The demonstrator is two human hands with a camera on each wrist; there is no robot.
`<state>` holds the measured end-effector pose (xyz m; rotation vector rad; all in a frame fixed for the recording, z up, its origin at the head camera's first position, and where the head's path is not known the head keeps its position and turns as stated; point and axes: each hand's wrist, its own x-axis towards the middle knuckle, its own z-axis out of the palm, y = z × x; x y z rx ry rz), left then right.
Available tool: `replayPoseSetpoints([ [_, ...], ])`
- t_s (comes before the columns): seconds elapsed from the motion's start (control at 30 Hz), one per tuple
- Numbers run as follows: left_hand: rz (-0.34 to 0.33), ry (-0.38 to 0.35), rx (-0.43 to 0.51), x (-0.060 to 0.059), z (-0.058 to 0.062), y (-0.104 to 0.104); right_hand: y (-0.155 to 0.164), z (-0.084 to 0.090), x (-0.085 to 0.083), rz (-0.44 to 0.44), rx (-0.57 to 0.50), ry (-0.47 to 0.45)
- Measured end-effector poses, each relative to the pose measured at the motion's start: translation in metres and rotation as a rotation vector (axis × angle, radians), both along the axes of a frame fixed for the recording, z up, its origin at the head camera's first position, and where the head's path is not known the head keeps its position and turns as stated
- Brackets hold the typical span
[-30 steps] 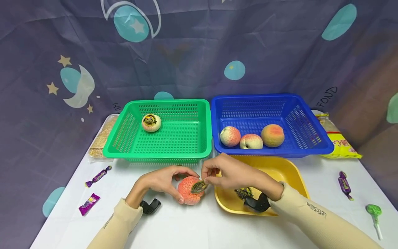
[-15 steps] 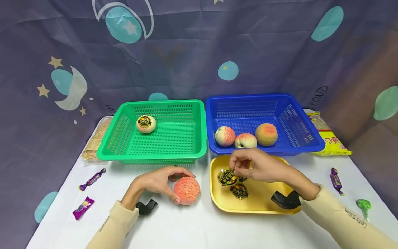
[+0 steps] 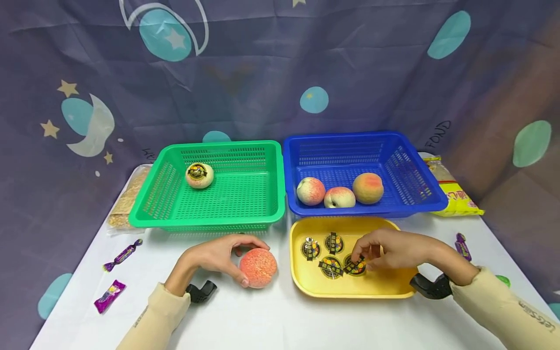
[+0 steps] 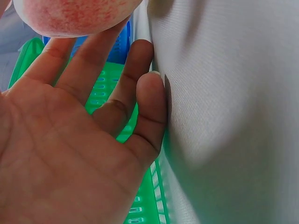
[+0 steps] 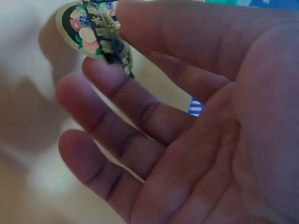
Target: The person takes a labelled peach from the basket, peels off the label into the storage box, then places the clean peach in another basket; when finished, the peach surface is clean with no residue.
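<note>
A pink-orange peach [image 3: 259, 267] sits on the white table, and my left hand [image 3: 245, 257] curls over it, thumb at the front. In the left wrist view the peach [image 4: 70, 16] rests against my fingertips [image 4: 96, 51]. My right hand [image 3: 363, 255] reaches down into the yellow tray [image 3: 363, 290] and pinches a round black fruit sticker [image 3: 355, 266]. The right wrist view shows that sticker [image 5: 93, 30] folded at my fingertips. Three more stickers [image 3: 310, 249] lie in the tray's left half.
Behind stand a green basket [image 3: 210, 221] holding one stickered peach [image 3: 200, 175] and a blue basket [image 3: 363, 211] holding three peaches [image 3: 339, 192]. Purple candies [image 3: 122, 253] lie at the left. A yellow packet [image 3: 455, 197], a candy [image 3: 461, 245] and a green lollipop [image 3: 502, 280] lie at the right.
My right hand left the peach with a sticker, moved right into the yellow tray, then further right within it. My left hand has stayed on the peach.
</note>
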<state>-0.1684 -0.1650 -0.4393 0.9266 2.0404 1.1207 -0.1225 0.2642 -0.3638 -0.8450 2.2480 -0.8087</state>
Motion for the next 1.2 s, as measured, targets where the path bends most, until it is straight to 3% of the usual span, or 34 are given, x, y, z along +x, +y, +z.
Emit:
replayPoseSetpoints([
  [0.4, 0.015, -0.002, -0.005, 0.001, -0.001, -0.003, -0.008, -0.011, 0.004, 0.006, 0.15, 0.053],
  [0.73, 0.014, 0.005, -0.001, 0.0, 0.0, -0.002, -0.012, -0.008, 0.01, -0.021, 0.252, 0.119],
  [0.83, 0.016, 0.009, 0.005, 0.0, 0.0, -0.001, -0.009, -0.006, 0.009, -0.025, 0.216, 0.102],
  [0.97, 0.016, 0.011, 0.021, 0.002, 0.001, -0.001, 0.002, -0.002, 0.008, -0.044, 0.078, 0.125],
  [1.2, -0.049, 0.05, 0.107, 0.007, 0.021, 0.0, 0.021, 0.007, 0.007, -0.147, -0.114, 0.324],
])
